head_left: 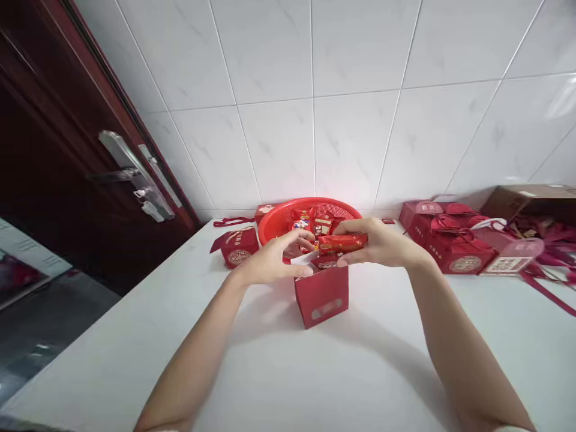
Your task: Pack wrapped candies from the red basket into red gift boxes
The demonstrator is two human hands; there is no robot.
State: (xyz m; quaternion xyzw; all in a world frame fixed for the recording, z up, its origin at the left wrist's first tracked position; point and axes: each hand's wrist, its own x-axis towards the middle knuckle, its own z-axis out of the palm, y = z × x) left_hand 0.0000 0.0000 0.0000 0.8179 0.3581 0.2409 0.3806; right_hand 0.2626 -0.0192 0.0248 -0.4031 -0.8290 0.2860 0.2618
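A small red gift box [324, 297] stands upright on the white table, its top open and a pale inner flap showing. My left hand [274, 261] is at the box's upper left, thumb along the near rim and fingers curved but apart from the thumb. Between the thumb and fingers of my right hand [378, 243] is a shiny red snack packet [342, 243], held level just over the opening. Another dark red packet [324, 262] shows at the box's mouth, partly hidden. Right behind the box sits a red plastic basket [270, 225] with several wrapped snacks.
One more red box [236, 246] lies left of the basket. To the right are several closed red gift boxes [461, 249] and a brown carton [531, 195] with red ribbons. A tiled wall [279, 150] borders the table [288, 384]; a dark door [58, 120] is at left.
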